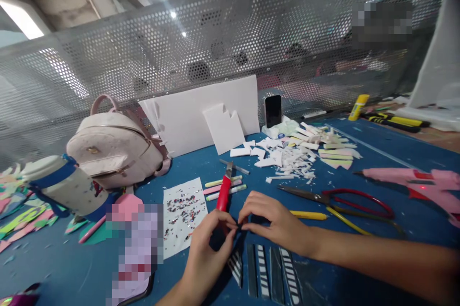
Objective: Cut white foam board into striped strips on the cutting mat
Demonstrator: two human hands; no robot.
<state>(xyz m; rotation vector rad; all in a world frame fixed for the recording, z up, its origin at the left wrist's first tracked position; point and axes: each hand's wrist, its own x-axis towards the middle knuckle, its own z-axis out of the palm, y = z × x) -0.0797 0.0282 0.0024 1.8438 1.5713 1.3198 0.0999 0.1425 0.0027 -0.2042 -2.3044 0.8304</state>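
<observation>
Currently, the left hand (203, 244) enters from the near edge and the right hand (270, 219) from the right, both palms angled inward so the fingertips meet over the blue tabletop (86, 272), near a red utility knife (224, 192). Each hand is closed to a thumb-and-finger pinch on a small dark piece (239, 226), its outline mostly hidden by the fingers. It sits just beyond four dark strips (252, 272) laid side by side, two bearing white bars.

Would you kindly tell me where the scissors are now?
In the head view, the scissors lie on the blue table right of centre, between the right hand and the pink glue gun.
</observation>
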